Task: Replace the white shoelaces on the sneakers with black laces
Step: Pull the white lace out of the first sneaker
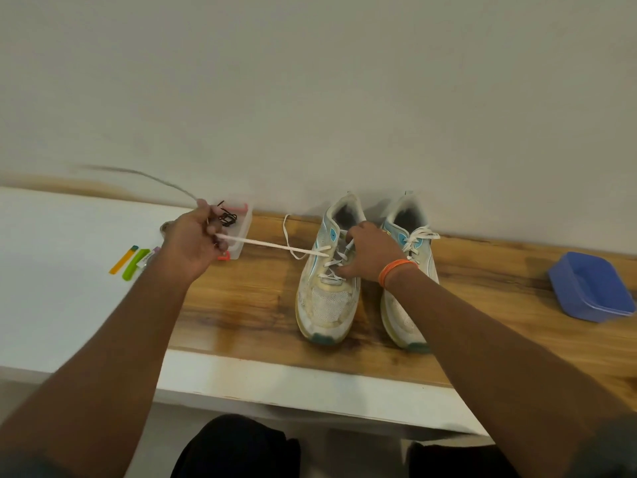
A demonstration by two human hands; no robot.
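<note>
stage: early | white lace (272, 246) pinched by left hand (193, 236), drawn toward frame left | left sneaker (327, 270) steadied, right hand (368, 253) fingers relaxed | right sneaker (410, 250) laced white | black laces (227, 218) unused, centre-left

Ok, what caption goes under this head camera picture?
Left hand pulls a white lace out of the left sneaker while the right hand steadies it.

The far end of the white lace (138, 174) is a blur above the left hand (193, 236). The right hand (372, 253) hides part of the right shoe (410, 270).
</note>
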